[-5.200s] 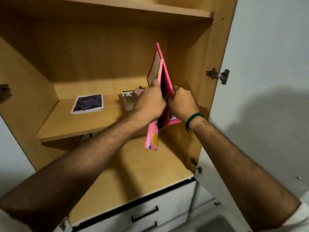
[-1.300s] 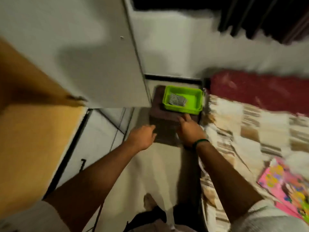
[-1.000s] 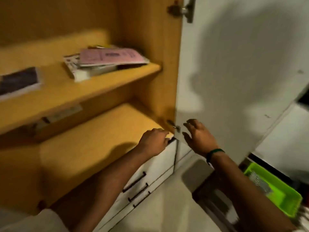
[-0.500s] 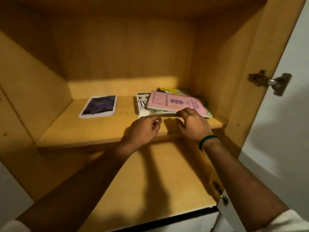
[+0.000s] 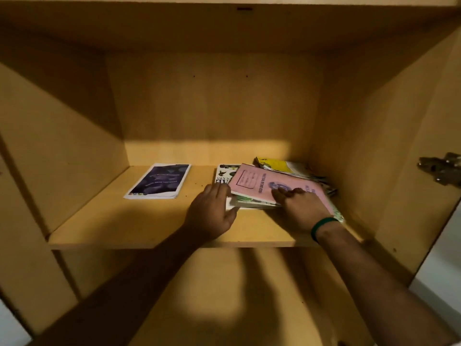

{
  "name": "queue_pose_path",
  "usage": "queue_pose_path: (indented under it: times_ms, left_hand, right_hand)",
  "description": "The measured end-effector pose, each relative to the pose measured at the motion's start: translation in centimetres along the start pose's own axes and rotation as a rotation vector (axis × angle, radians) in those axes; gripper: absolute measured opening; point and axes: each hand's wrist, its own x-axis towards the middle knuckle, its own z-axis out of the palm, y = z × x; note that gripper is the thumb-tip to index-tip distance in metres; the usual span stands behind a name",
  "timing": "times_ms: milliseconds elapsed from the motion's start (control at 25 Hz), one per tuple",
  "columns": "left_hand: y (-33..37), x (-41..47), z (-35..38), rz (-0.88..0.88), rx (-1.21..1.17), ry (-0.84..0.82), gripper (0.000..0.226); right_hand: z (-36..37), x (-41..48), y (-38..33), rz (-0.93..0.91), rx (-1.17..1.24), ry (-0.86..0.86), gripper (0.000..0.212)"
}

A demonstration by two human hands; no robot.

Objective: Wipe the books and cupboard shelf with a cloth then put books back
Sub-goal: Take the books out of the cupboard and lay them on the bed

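Two shelves of smooth yellow-brown board show in the cupboard (image 5: pixel 212 108); the books lie on the upper shelf (image 5: pixel 99 221). One flat purple booklet (image 5: pixel 157 181) lies alone at left. At right is one loose stack (image 5: pixel 249 204) of at least four thin books. A pink book (image 5: pixel 254 183) is on top and the rest are half hidden, so the count is unsure. The left grip (image 5: pixel 212 211), fingers straight, touches the stack's left edge. The right grip (image 5: pixel 299 208) lies flat on the pink cover and clasps nothing. One metal hinge (image 5: pixel 441 168) is cut off at right.

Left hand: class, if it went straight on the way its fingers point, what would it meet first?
Probably the black-and-white book lying under the pink record book; the left hand seems to be right at its near edge, though depth is unclear.
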Motion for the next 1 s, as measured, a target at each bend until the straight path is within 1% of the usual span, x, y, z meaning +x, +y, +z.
queue_pose_path:
  times_ms: [40, 80, 120, 160, 200, 240, 280, 320, 360, 400, 440, 480, 560, 600, 640, 720, 760, 800, 840, 920, 960, 1000]
  left_hand:
    - [0.0, 0.5, 0.4, 0.02, 0.018, 0.041, 0.038]
    - [0.0, 1.1, 0.8, -0.018, -0.012, 0.074, 0.039]
    - [0.2, 1.5, 1.0, -0.122, -0.117, 0.074, 0.04]
    - [0.3, 2.1, 1.4, -0.259, -0.307, 0.015, 0.046]
    - [0.6, 2.7, 1.3, -0.392, -0.608, -0.116, 0.056]
    - [0.9, 3.4, 1.1, -0.505, -1.017, -0.274, 0.07]
    - [1.1, 4.1, 1.0, -0.593, -1.414, -0.395, 0.081]
    - [1.4, 4.6, 0.8, -0.613, -1.703, -0.426, 0.083]
    - [1.6, 5.1, 0.7, -0.586, -1.849, -0.406, 0.077]
    - [2.0, 5.4, 0.6, -0.539, -1.88, -0.377, 0.069]
    - [2.3, 5.7, 0.6, -0.502, -1.863, -0.348, 0.063]
    - [2.6, 6.1, 0.7, -0.492, -1.839, -0.319, 0.066]
    - [2.7, 6.6, 1.2, -0.522, -1.84, -0.235, 0.09]
    - [2.5, 6.9, 1.6, -0.526, -1.844, -0.189, 0.088]
    - [2.6, 6.9, 1.9, -0.528, -1.841, -0.16, 0.075]
    - [3.6, 6.5, 1.9, -0.495, -1.798, -0.191, 0.035]
    - [4.3, 6.3, 1.4, -0.503, -1.725, -0.167, 0.025]
    - [4.9, 6.0, 0.8, -0.531, -1.652, -0.115, 0.022]
    - [5.3, 5.8, 0.8, -0.587, -1.616, -0.058, 0.024]
    - [6.1, 5.7, -0.1, -0.737, -1.674, -0.024, 0.035]
    - [6.1, 5.6, -0.3, -0.761, -1.734, -0.026, 0.038]
    - [6.2, 5.5, -0.5, -0.742, -1.794, -0.038, 0.037]
  right_hand:
    - [-0.8, 0.3, 0.4, 0.0, -0.016, 0.017, 0.053]
    - [-1.7, 0.8, 0.8, 0.026, -0.037, 0.054, 0.05]
    - [-2.5, 1.0, 0.8, 0.06, -0.057, 0.13, 0.046]
    - [-3.1, 1.2, 0.6, 0.082, -0.092, 0.248, 0.043]
    - [-3.4, 1.4, 0.3, 0.097, -0.107, 0.341, 0.04]
    - [-3.7, 1.6, -0.3, 0.104, -0.098, 0.407, 0.04]
    - [-3.8, 1.8, -1.1, 0.101, -0.077, 0.469, 0.038]
    - [-4.0, 2.0, -2.1, 0.107, -0.048, 0.514, 0.034]
    - [-4.0, 2.4, -3.2, 0.138, -0.028, 0.562, 0.03]
    - [-4.0, 2.9, -4.4, 0.189, -0.004, 0.585, 0.027]
    - [-3.9, 3.5, -5.4, 0.243, 0.024, 0.603, 0.026]
    - [-3.9, 4.0, -6.2, 0.288, 0.045, 0.615, 0.024]
    - [-3.9, 4.5, -6.9, 0.356, 0.074, 0.612, 0.02]
    - [-4.0, 4.5, -6.8, 0.382, 0.09, 0.588, 0.023]
    - [-3.9, 4.2, -6.5, 0.405, 0.11, 0.561, 0.028]
    - [-3.9, 3.1, -6.1, 0.471, 0.145, 0.516, 0.037]
    - [-3.8, 2.4, -6.2, 0.51, 0.122, 0.523, 0.039]
    - [-3.7, 1.8, -6.6, 0.523, 0.074, 0.548, 0.042]
    - [-3.7, 1.4, -7.3, 0.497, 0.012, 0.565, 0.045]
    - [-4.6, 0.3, -8.4, 0.389, -0.081, 0.572, 0.049]
    - [-5.2, -0.2, -8.5, 0.315, -0.128, 0.566, 0.048]
    - [-6.0, -1.3, -8.2, 0.246, -0.181, 0.537, 0.048]
